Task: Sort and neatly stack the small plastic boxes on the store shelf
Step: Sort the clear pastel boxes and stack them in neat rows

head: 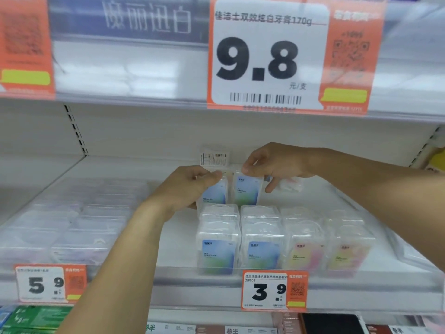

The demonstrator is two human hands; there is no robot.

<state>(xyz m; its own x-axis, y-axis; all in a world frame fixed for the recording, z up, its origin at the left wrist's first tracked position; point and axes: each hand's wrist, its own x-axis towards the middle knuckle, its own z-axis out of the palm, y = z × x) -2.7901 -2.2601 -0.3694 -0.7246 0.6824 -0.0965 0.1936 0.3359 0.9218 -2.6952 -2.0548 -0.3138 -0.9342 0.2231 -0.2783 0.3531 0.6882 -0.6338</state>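
Head view: left hand [190, 189] grip pinches a clear plastic box with blue label [215, 191]; right hand [272, 165] grip pinches its twin [246, 190], touching, mid-frame. Front row of four clear boxes [281, 239] sits at white shelf [178, 239] edge; bare gap lower centre.
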